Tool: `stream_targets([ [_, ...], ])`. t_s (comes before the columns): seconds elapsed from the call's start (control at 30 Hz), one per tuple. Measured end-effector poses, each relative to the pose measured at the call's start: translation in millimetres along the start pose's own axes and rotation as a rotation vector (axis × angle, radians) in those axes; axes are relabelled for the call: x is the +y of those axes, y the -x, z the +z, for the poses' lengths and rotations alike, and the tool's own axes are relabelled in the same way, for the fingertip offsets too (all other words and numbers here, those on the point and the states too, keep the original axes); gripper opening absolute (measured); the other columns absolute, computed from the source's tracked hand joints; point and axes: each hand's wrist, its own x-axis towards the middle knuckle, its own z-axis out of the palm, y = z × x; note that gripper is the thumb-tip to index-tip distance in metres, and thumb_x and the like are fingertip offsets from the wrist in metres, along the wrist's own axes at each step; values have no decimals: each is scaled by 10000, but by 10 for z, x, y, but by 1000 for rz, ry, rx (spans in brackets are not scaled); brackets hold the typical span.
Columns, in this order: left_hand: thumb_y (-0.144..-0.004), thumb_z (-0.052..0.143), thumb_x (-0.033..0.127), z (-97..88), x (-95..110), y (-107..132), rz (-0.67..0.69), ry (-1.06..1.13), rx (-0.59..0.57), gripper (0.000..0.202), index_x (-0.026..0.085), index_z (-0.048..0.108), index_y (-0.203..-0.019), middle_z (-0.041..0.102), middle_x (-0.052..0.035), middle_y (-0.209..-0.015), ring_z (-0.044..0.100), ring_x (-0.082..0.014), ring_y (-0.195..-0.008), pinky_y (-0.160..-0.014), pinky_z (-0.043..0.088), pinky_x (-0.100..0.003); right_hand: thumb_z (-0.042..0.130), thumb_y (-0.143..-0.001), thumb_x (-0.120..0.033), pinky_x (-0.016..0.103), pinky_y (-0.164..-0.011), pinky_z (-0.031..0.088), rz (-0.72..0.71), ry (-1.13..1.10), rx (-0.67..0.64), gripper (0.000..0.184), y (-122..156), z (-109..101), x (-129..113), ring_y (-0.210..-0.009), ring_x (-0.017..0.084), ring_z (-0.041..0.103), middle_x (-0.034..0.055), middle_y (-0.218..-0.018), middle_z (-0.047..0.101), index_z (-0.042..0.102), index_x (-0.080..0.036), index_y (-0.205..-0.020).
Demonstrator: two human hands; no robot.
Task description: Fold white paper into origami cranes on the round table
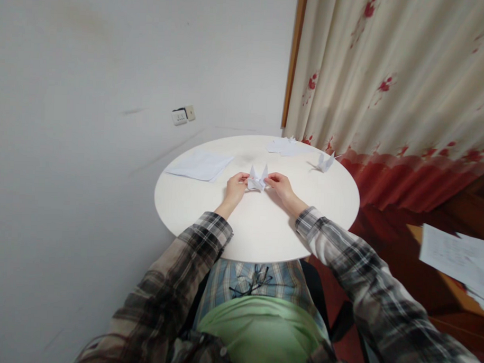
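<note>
A small folded white paper figure [257,183] with two upright points is held between my hands over the middle of the round white table [259,240]. My left hand [237,185] pinches its left side between thumb and fingers. On the other side, my right hand [280,185] grips the paper's right edge in a similar pinch. The finer folds are too small to make out. Another folded white paper figure [325,162], with pointed ends, stands apart on the table's right side.
White paper sheets [200,167] lie at the table's left, with more paper [286,146] at the back. A wall with a socket [179,117] borders the left; a floral curtain [384,75] hangs to the right. Printed sheets [454,255] rest on wooden furniture at far right.
</note>
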Motion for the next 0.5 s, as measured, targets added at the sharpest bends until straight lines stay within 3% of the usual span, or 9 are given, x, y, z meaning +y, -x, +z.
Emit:
stream_targets([
  [0.33, -588, 553, 116, 2, -11, 6, -15, 90, 18, 137, 161, 630, -692, 664, -20, -721, 595, -164, -719, -692, 453, -275, 641, -583, -288, 256, -613, 384, -16, 32, 31, 149, -23, -6, 18, -615, 113, 494, -21, -630, 569, 571, -175, -651],
  [0.5, -619, 639, 211, 7, 78, 31, 24, 70, 22, 72, 155, 628, -663, 647, -21, -684, 585, -162, -681, -687, 447, -276, 638, -614, -296, 271, -673, 404, -148, 144, 14, 146, -4, -11, -19, -655, 128, 515, -2, -673, 595, 581, -167, -654],
])
